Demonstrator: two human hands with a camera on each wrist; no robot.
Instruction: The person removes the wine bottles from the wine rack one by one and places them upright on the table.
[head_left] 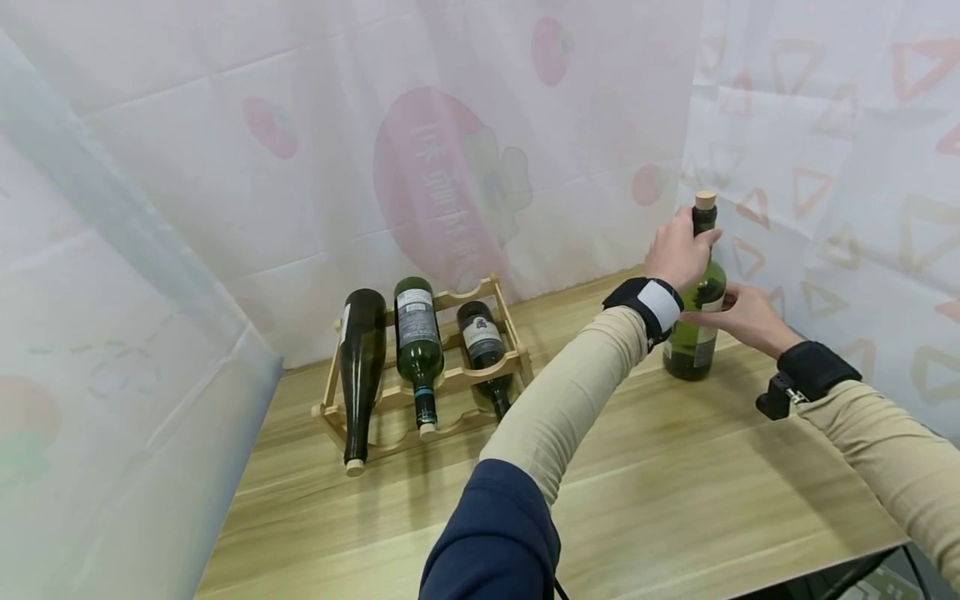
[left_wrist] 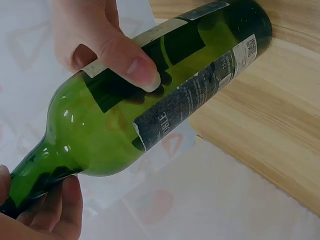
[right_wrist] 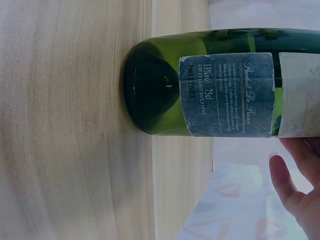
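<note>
A green glass wine bottle (head_left: 681, 354) with a cork (head_left: 705, 200) in its mouth stands upright at the right rear of the wooden table. My left hand (head_left: 675, 254) grips its neck just below the cork. My right hand (head_left: 753, 318) holds the body from the right, its thumb lying across the label. In the left wrist view, fingers show dimly through the glass behind that thumb. The right wrist view shows a dark back label (right_wrist: 227, 95) above the base, with the bottle's bottom right at the table surface.
To the left stands a wooden wine rack (head_left: 516, 360). Three bottles lie on it, necks toward me: a dark slim one (head_left: 363, 358), a green labelled one (head_left: 416, 325) and a smaller dark one (head_left: 482, 337), partly behind my left sleeve. Printed curtains (head_left: 322, 167) enclose the table.
</note>
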